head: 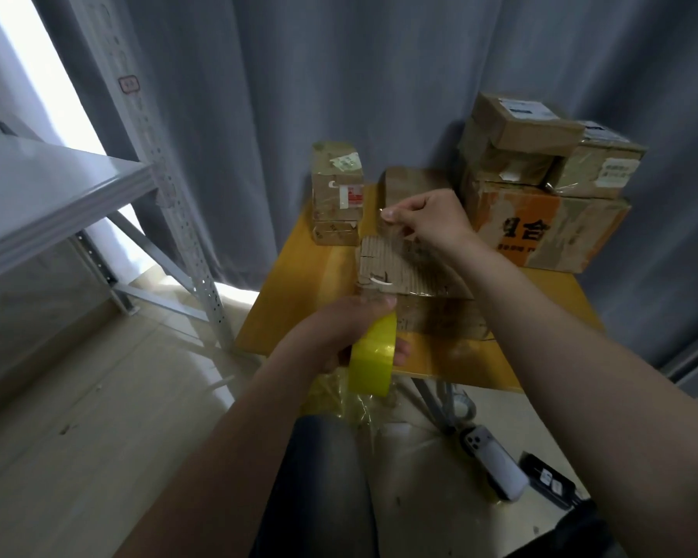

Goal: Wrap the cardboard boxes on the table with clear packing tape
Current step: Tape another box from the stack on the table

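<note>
Wrapping looks partway done. The left hand grips the yellowish roll of clear packing tape; the right hand pinches its loose end above the worn brown cardboard box on the yellow tabletop. Shiny stacked cardboard boxes behind seem taped already.

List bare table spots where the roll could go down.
Bare: the left strip of the table between the small stack and the left hand gripping the roll; the near edge below the middle box. Crowded: far right, the big stack, and the right arm crosses that side.
</note>
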The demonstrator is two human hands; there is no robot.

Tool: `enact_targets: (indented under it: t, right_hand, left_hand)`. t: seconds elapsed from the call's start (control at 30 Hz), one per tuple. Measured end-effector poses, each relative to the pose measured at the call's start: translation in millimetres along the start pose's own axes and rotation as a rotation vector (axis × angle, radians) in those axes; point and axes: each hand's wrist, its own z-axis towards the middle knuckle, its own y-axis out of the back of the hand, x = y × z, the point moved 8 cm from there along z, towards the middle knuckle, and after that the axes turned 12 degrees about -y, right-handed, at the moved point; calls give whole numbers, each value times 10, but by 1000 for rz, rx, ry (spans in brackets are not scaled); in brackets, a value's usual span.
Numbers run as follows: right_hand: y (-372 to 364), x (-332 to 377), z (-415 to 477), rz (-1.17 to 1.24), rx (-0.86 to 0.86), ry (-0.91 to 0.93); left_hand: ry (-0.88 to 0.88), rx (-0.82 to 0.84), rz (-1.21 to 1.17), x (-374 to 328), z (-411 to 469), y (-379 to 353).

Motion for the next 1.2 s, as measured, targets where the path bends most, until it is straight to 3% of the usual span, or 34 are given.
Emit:
enact_targets:
  t: [0.1, 0.27, 0.47, 0.9, 1.1, 1.2]
  right_hand:
    - [-38, 39, 117, -62, 26, 36]
    - [-34, 41, 336, -89, 23, 31]
    - [-106, 13, 471, -85, 18, 59]
    - [-295, -286, 640, -162, 50, 36]
    - [-374, -313, 657, -429, -25, 82]
    - [-413, -275, 614, -804, -57, 101]
  left_hand:
    - [12, -1, -5, 81, 35, -16]
    - [-150, 17, -124, -35, 19, -2]
    - [-9, 18, -38, 108, 64, 6]
    - [-10, -14, -16, 190, 179, -10]
    - [9, -37, -54, 235, 239, 21]
    - [16, -68, -81, 241, 257, 44]
